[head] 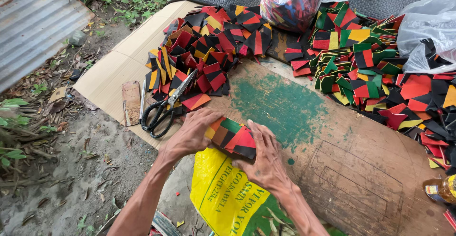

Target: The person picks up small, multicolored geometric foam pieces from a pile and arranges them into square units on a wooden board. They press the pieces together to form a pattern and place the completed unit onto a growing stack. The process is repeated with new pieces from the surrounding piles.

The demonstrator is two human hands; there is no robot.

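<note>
left hand (190, 134): curling around the left end of a stack of cut pieces (231, 137), fingers bent and pressing inward, likely to square the edges.
right hand (265, 157): lying flat along the stack's right side, fingers together and pushing toward the left hand, so the bundle is getting squeezed between both.
stack of cut pieces: sitting at the near edge of the wooden board (342, 169), just above the yellow sack (223, 193); pieces are showing red, black, green and orange stripes, lying roughly aligned.
scissors (166, 108): resting blades apart on the cardboard sheet (114, 70), near the left hand, within easy reach.
left pile (204, 41): loose red, black and yellow pieces heaping behind the scissors.
right pile (380, 70): more pieces, greener mix, spreading across the board's far side.
plastic bags (427, 27): standing behind the piles, one is looking filled with coloured pieces.
bottle (439, 191): lying at the right edge, partly cut off.
</note>
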